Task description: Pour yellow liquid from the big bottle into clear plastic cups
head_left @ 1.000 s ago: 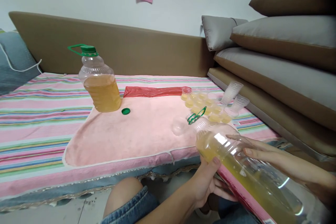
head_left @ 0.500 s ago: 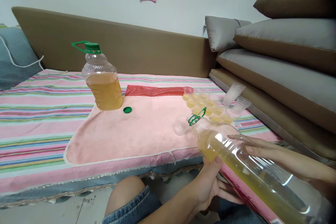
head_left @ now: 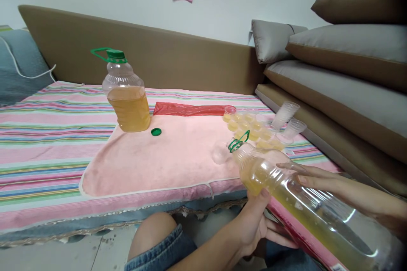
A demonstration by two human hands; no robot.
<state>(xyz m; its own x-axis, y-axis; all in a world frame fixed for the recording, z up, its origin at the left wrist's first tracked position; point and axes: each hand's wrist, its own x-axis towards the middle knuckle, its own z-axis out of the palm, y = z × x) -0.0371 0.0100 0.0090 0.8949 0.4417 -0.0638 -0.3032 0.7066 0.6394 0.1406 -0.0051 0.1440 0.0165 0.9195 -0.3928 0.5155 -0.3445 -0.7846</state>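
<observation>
Tilted bottle (head_left: 321,209): here it is, slanting across our lower right, part full of yellow liquid, neck up and away to the left.
Left hand (head_left: 254,222): clasped from below, thumb along the near side, fingers under the pink label (head_left: 295,230).
Right hand (head_left: 330,188): fingers laid along the bottle's upper far side; whether the palm closes round it, we can't tell.
Bottle mouth (head_left: 231,145): wearing a green ring with a handle loop, right beside a clear cup (head_left: 219,154); touching or just apart, we can't tell.
Poured cups (head_left: 246,127): clustered just beyond the neck, yellow liquid in them, with two slanting cup stacks (head_left: 286,114) to their right.
Upright bottle (head_left: 130,108): well over on our left, green top on, over half full.
Loose cap (head_left: 156,132): green, lying on the pink cloth (head_left: 143,163) near that bottle.
Red plastic (head_left: 190,110): stretched flat along the cloth's far edge, reaching the cups.
</observation>
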